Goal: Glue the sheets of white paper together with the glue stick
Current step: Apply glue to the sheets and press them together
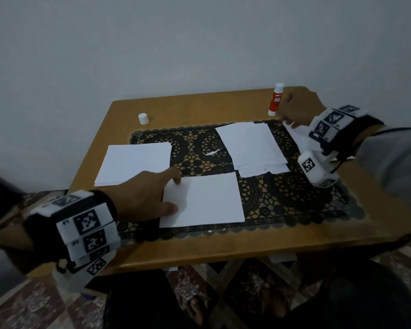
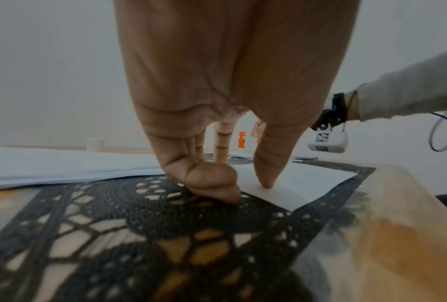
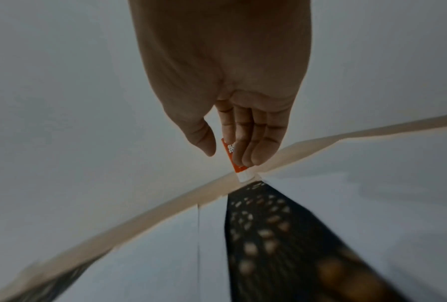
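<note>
One white sheet [image 1: 211,200] lies at the front middle of the black lace mat [image 1: 294,198]. My left hand [image 1: 147,195] rests on its left edge; the thumb [image 2: 266,173] and a straight forefinger press the paper [image 2: 308,183] while the other fingers curl onto the mat. The orange and white glue stick [image 1: 275,99] stands upright and uncapped at the far right of the table. My right hand [image 1: 297,108] is beside it. Its straight fingers [image 3: 250,147] lie along the stick [image 3: 233,163], and the thumb stays apart from it. The white cap [image 1: 143,118] stands at the far left.
A stack of white sheets [image 1: 133,162] lies at the left and a looser stack [image 1: 254,148] at the back right, with another sheet [image 1: 297,136] under my right wrist. A torn paper scrap [image 1: 210,152] lies between the stacks. The wooden table [image 1: 223,248] stands against a wall.
</note>
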### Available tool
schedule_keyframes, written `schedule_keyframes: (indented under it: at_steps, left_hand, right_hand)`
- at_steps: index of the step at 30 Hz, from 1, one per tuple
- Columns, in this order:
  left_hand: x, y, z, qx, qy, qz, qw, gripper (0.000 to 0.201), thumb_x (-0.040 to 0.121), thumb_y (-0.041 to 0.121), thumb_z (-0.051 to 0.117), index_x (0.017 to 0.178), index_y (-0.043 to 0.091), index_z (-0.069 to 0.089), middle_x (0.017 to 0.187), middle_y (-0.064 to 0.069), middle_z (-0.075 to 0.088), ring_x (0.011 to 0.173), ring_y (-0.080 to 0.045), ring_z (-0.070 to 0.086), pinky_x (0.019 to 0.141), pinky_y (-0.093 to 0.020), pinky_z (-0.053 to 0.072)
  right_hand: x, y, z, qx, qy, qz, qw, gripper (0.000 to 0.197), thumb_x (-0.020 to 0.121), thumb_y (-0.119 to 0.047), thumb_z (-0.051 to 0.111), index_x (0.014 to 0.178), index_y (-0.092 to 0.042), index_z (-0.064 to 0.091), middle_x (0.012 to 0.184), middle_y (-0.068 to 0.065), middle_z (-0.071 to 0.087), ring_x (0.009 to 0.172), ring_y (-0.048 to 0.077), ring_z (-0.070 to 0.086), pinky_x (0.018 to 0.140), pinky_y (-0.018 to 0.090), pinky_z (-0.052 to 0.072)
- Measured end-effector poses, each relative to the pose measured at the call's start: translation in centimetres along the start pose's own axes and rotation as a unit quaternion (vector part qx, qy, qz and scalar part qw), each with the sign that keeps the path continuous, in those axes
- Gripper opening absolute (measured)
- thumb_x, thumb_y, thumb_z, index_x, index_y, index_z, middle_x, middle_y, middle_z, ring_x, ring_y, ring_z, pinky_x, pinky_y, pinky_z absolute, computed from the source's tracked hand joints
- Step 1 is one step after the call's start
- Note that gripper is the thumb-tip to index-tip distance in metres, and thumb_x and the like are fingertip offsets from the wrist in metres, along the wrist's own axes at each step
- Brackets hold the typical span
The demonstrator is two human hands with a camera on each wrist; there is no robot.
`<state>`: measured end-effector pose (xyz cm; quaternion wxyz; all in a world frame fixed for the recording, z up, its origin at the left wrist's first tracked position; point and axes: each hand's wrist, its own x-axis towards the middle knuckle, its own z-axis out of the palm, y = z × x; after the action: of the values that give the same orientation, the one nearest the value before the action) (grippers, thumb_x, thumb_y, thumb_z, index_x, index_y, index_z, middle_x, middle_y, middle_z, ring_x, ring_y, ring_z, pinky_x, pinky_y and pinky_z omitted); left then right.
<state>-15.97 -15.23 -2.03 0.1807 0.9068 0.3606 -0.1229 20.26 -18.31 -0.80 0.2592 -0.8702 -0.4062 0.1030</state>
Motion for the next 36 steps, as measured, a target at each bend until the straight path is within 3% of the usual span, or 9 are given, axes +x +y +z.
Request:
schedule_keyframes:
  at_steps: [2, 6, 14, 18, 21, 25, 28, 31, 36]
  left_hand:
    - [0.2, 0.1, 0.1, 0.009, -0.004, 0.007, 1.000, 0.047, 0.087, 0.040, 0.063, 0.125, 0.033, 0.036, 0.076, 0.012, 0.045, 0.069, -0.005, 0.047, 0.061, -0.022, 0.034]
    - [0.3, 0.1, 0.3, 0.014, -0.010, 0.015, 1.000, 0.045, 0.089, 0.041, 0.060, 0.124, 0.036, 0.033, 0.078, 0.016, 0.040, 0.070, -0.006, 0.046, 0.058, -0.016, 0.034]
    - [0.1, -0.4, 1.0, 0.009, 0.004, 0.027, 1.000, 0.044, 0.090, 0.043, 0.056, 0.125, 0.038, 0.030, 0.086, 0.016, 0.037, 0.073, -0.004, 0.043, 0.068, -0.023, 0.033]
    - [-0.4, -0.2, 1.2, 0.015, 0.009, 0.025, 1.000, 0.045, 0.093, 0.041, 0.053, 0.130, 0.038, 0.029, 0.102, 0.009, 0.040, 0.076, -0.008, 0.041, 0.071, -0.024, 0.033]
    - [-1.0, -0.2, 1.1, 0.031, -0.007, 0.022, 0.999, 0.054, 0.093, 0.044, 0.052, 0.139, 0.037, 0.025, 0.117, 0.003, 0.041, 0.086, -0.011, 0.041, 0.077, -0.024, 0.033]
    - [-2.4, 0.1, 1.0, 0.024, 0.023, 0.020, 0.999, 0.063, 0.092, 0.043, 0.052, 0.147, 0.031, 0.023, 0.120, 0.002, 0.038, 0.092, -0.012, 0.041, 0.083, -0.022, 0.035]
    - [-3.7, 0.7, 1.7, 0.066, 0.035, 0.076, 0.994, 0.059, 0.093, 0.049, 0.047, 0.145, 0.032, 0.027, 0.134, 0.002, 0.033, 0.114, -0.015, 0.039, 0.098, -0.026, 0.035]
    - [-4.4, 0.7, 2.4, 0.125, 0.007, 0.119, 0.985, 0.068, 0.084, 0.060, 0.029, 0.146, 0.031, 0.027, 0.149, -0.001, 0.023, 0.134, -0.021, 0.024, 0.112, -0.037, 0.026]
    - [-4.4, 0.6, 2.6, 0.166, -0.004, 0.129, 0.978, 0.078, 0.080, 0.061, 0.020, 0.150, 0.027, 0.020, 0.156, -0.004, 0.019, 0.141, -0.024, 0.022, 0.116, -0.035, 0.022]
  right_hand:
    - [1.2, -0.4, -0.1, 0.041, -0.041, 0.054, 0.997, 0.018, 0.087, -0.017, 0.064, 0.094, 0.000, 0.064, 0.083, 0.015, 0.069, 0.067, 0.024, 0.062, 0.064, 0.034, 0.057]
    - [4.1, 0.8, 1.0, 0.064, -0.038, 0.054, 0.996, 0.015, 0.078, -0.022, 0.069, 0.086, -0.010, 0.067, 0.092, 0.014, 0.073, 0.071, 0.027, 0.067, 0.077, 0.045, 0.059]
    - [10.5, 4.4, 2.7, -0.010, -0.013, 0.025, 1.000, 0.022, 0.059, -0.045, 0.069, 0.070, -0.035, 0.052, 0.106, 0.007, 0.067, 0.092, 0.028, 0.064, 0.087, 0.044, 0.055]
    - [5.0, -0.3, 1.2, -0.003, 0.019, 0.006, 1.000, 0.022, 0.068, -0.046, 0.063, 0.066, -0.033, 0.046, 0.083, 0.000, 0.059, 0.079, 0.020, 0.054, 0.077, 0.034, 0.050]
    - [1.3, -3.2, 0.6, 0.045, 0.030, -0.037, 0.998, 0.027, 0.079, -0.020, 0.061, 0.060, -0.021, 0.042, 0.063, -0.001, 0.051, 0.057, 0.013, 0.048, 0.053, 0.026, 0.038]
    - [-3.2, -6.6, 0.1, 0.078, -0.099, -0.126, 0.984, 0.015, 0.090, -0.018, 0.060, 0.084, -0.004, 0.059, 0.075, 0.011, 0.061, 0.068, 0.022, 0.059, 0.072, 0.042, 0.055]
    - [-6.7, -8.8, 0.4, 0.069, -0.167, -0.195, 0.964, 0.042, 0.094, -0.034, 0.056, 0.105, 0.006, 0.059, 0.072, 0.013, 0.058, 0.061, 0.021, 0.057, 0.059, 0.032, 0.053]
    - [-10.2, -10.8, 1.5, 0.021, -0.185, -0.286, 0.940, 0.045, 0.088, -0.046, 0.061, 0.098, -0.002, 0.061, 0.069, 0.004, 0.059, 0.049, 0.008, 0.052, 0.044, 0.016, 0.041]
    - [-12.7, -12.8, 5.2, -0.020, -0.182, -0.345, 0.921, 0.027, 0.076, -0.038, 0.077, 0.082, -0.013, 0.070, 0.081, -0.004, 0.064, 0.071, 0.008, 0.054, 0.057, 0.023, 0.038]
